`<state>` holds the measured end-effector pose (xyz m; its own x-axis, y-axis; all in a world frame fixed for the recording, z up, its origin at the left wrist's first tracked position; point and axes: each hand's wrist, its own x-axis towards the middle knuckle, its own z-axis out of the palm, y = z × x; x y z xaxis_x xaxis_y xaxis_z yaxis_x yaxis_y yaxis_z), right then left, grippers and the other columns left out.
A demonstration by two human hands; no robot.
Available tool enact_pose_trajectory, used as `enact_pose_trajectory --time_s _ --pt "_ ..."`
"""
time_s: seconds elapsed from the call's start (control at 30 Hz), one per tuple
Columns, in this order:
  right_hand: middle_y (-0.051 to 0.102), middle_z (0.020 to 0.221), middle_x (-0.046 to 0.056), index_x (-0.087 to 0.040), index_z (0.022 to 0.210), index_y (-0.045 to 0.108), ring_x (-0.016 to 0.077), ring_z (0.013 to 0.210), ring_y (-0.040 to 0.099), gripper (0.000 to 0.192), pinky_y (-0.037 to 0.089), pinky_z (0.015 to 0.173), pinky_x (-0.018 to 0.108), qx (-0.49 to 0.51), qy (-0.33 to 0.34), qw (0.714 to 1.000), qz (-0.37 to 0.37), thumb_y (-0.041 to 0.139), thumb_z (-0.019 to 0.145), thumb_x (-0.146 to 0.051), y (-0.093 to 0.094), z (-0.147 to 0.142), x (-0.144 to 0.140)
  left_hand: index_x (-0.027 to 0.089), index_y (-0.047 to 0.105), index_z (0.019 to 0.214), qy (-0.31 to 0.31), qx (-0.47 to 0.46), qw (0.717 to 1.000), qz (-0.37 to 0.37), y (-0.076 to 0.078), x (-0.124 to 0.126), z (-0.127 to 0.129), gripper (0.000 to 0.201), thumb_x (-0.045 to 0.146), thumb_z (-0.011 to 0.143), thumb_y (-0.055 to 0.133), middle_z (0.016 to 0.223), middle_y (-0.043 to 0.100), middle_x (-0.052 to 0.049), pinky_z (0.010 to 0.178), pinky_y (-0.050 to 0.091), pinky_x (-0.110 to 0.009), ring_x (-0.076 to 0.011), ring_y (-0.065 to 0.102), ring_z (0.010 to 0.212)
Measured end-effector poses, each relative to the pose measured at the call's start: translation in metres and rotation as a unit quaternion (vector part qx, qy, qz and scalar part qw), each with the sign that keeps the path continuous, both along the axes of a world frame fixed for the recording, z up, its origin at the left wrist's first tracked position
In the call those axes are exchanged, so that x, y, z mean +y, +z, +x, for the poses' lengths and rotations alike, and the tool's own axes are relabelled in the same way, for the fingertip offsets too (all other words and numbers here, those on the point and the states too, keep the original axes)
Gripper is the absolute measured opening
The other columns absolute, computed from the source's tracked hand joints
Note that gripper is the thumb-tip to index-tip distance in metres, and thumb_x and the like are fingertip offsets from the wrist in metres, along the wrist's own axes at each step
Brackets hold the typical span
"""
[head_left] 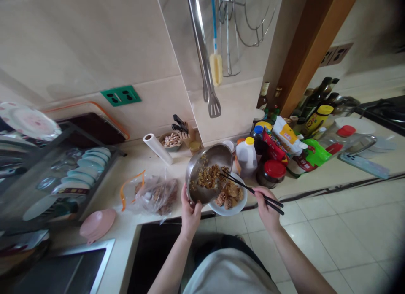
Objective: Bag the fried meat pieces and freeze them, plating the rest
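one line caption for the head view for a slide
Left hand tilts a metal bowl of food over a white plate; right hand holds chopsticks.

A single camera, worn on the person's head, looked forward and steeply down along both forearms. It sat close above the table (139,159), so the left hand (190,211) and right hand (267,209) fell near the middle of the frame. The view was wide and bent at the edges, taking in the tiled wall (95,45) ahead and the floor (341,235) to the right.
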<state>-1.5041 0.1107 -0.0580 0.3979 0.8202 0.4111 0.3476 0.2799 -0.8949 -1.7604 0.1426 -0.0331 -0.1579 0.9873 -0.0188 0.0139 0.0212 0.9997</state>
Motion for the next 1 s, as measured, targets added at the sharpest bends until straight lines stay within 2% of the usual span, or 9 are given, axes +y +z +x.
enact_pose_trajectory --time_s 0.13,0.23,0.47,0.53,0.77,1.0 --pt "0.068 0.086 0.005 -0.021 0.089 0.066 0.0194 0.077 0.068 0.014 0.059 0.071 0.034 -0.007 0.014 1.000 -0.002 0.053 0.092 -0.028 -0.001 0.000 -0.006 0.027 0.012 0.150 0.013 0.009 1.000 0.021 -0.009 0.003 -0.003 0.086 0.029 0.081 0.062 0.155 0.026 -0.016 0.100 0.048 -0.043 -0.0286 0.052 0.124" --pt "0.068 0.085 0.004 -0.022 0.088 0.065 0.0188 0.076 0.068 0.014 0.058 0.070 0.032 0.000 0.012 1.000 0.000 0.053 0.093 -0.025 0.005 0.001 -0.010 0.028 0.012 0.150 0.017 0.015 0.999 0.031 -0.014 0.005 -0.005 0.083 0.029 0.082 0.060 0.155 0.027 -0.015 0.105 0.043 -0.044 -0.0285 0.047 0.129" --pt "0.069 0.090 0.006 -0.021 0.092 0.066 0.0205 0.083 0.068 0.015 0.058 0.076 0.036 -0.015 0.022 0.999 0.035 0.052 0.093 -0.028 0.012 -0.013 0.025 0.028 0.013 0.150 0.013 0.019 0.999 0.039 -0.017 0.006 -0.002 0.084 0.029 0.081 0.062 0.156 0.025 -0.016 0.105 0.042 -0.045 -0.0305 0.043 0.133" --pt "0.069 0.089 0.006 -0.021 0.090 0.066 0.0199 0.082 0.068 0.016 0.058 0.076 0.036 -0.027 0.028 0.999 0.030 0.051 0.094 -0.028 0.011 -0.015 0.027 0.027 0.015 0.150 0.014 0.026 0.998 0.049 -0.016 0.005 -0.002 0.082 0.028 0.082 0.062 0.156 0.026 -0.016 0.107 0.041 -0.043 -0.0298 0.042 0.135" --pt "0.070 0.087 0.004 -0.023 0.091 0.067 0.0183 0.082 0.067 0.014 0.057 0.076 0.034 -0.086 0.035 0.995 0.025 0.053 0.092 -0.020 0.014 0.000 -0.009 0.028 0.014 0.150 0.027 0.009 0.999 0.040 -0.018 0.011 -0.003 0.086 0.028 0.080 0.064 0.154 0.030 -0.015 0.102 0.046 -0.044 -0.0301 0.047 0.130" --pt "0.068 0.087 0.004 -0.022 0.090 0.067 0.0181 0.076 0.068 0.013 0.060 0.069 0.031 -0.046 0.024 0.999 -0.015 0.054 0.092 -0.022 0.013 0.013 -0.031 0.027 0.017 0.149 0.024 -0.009 0.999 0.033 -0.023 0.016 0.000 0.084 0.027 0.079 0.063 0.152 0.033 -0.014 0.102 0.047 -0.042 -0.0290 0.049 0.128"
